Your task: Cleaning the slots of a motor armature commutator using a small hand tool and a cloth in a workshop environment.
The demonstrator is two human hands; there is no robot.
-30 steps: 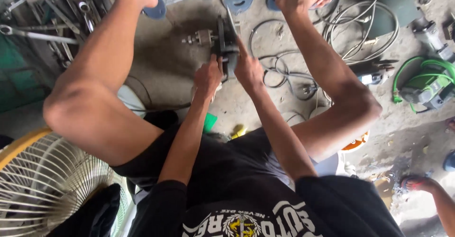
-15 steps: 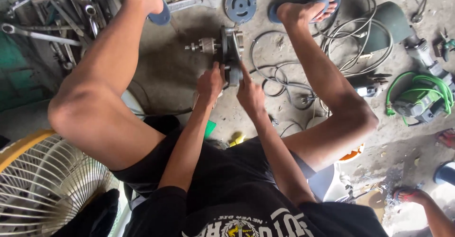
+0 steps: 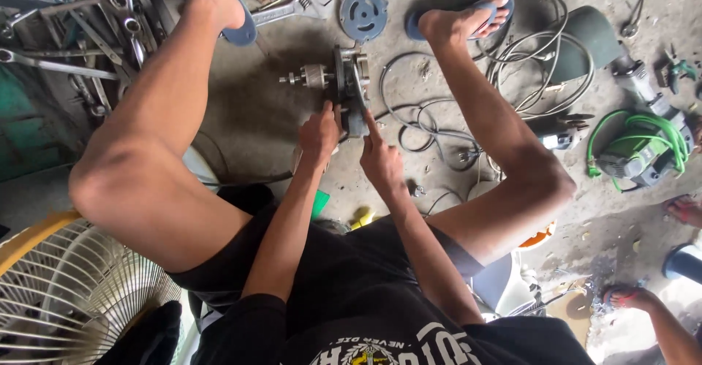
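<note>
A grey metal motor assembly with a short shaft poking left lies on the concrete floor between my spread legs. My left hand grips its near edge from the left. My right hand holds the near right side, index finger stretched along the housing and the other fingers curled. Both hands sit close together, almost touching. What lies under the fingers is hidden.
A round blue-grey cover plate and a wrench lie beyond the assembly. Several spanners are piled far left. Grey cables coil to the right, with a green power tool. A wire fan guard sits lower left. Another person's limb shows lower right.
Both hands stay on the motor assembly, with the right index finger now stretched out along it. The view has drifted a little, so the floor items sit lower in the frame.
</note>
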